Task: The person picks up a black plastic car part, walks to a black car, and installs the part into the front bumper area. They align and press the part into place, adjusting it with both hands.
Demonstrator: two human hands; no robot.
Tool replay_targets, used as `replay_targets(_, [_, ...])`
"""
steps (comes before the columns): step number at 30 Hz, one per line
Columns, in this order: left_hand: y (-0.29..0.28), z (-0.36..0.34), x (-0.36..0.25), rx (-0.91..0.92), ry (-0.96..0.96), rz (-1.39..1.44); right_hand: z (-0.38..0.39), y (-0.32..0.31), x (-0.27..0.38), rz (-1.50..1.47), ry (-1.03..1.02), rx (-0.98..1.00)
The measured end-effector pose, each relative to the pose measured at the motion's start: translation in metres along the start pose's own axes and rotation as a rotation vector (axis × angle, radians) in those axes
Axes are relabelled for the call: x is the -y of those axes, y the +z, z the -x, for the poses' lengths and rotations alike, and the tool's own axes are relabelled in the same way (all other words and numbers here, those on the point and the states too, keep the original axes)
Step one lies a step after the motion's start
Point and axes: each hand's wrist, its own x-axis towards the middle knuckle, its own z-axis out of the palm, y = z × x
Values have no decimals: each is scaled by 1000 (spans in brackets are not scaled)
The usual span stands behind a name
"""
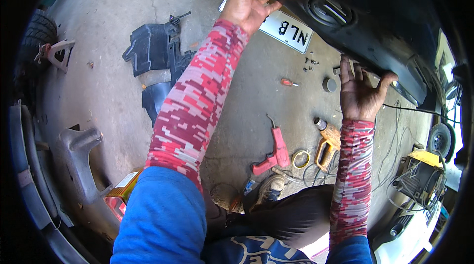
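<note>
A large glossy black car bumper point(365, 32) fills the upper right, with a round recessed fitting point(330, 11) in its face. My left hand point(245, 6) holds its edge at the far end, the thumb laid across and the fingers curled at the rim. Farther right and nearer to me, my right hand point(364, 91) grips the same edge with the palm turned up. Its fingers reach under the bumper and its thumb stands apart against the face; the fingertips are partly hidden. Between the hands, a white number plate point(286, 29) shows beside the bumper's edge.
On the concrete floor lie a red-handled screwdriver point(288, 82), small screws point(311, 62), a pink gun-shaped tool point(274, 153), a yellow heat gun point(328, 141), a tape roll point(300, 159) and black plastic liners point(150, 49). A jack stand point(58, 54) stands left, near a tyre point(39, 32).
</note>
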Motion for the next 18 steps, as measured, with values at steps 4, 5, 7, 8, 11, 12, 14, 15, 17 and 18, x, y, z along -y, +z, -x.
replay_targets(4, [0, 14, 12, -29, 47, -233, 8, 1, -6, 82, -83, -95])
replay_targets(5, [-1, 14, 13, -33, 82, -234, 9, 1, -9, 131, -110, -25])
replay_targets(7, [-4, 13, 16, -108, 120, -267, 12, 1, -16, 154, -122, 32])
replay_targets(8, [-6, 13, 16, -129, 99, -292, 13, 2, -18, 122, -121, -14])
replay_targets(11, [-11, 12, 17, -61, 81, -258, 16, 1, -23, 69, -107, -7])
replay_targets(12, [-10, 10, 19, -28, 62, -215, 16, 1, -23, 50, -113, -19])
replay_targets(14, [-12, 10, 20, 29, -2, 16, 17, -2, -23, 69, -143, -43])
replay_targets(15, [-11, 9, 21, 2, -38, 125, 16, -3, -22, 78, -117, -39])
replay_targets(17, [-5, 1, 27, -168, -36, 312, 16, -8, -17, 92, -124, -127])
replay_targets(18, [-3, -3, 27, -221, -26, 314, 17, -10, -16, 85, -55, -107])
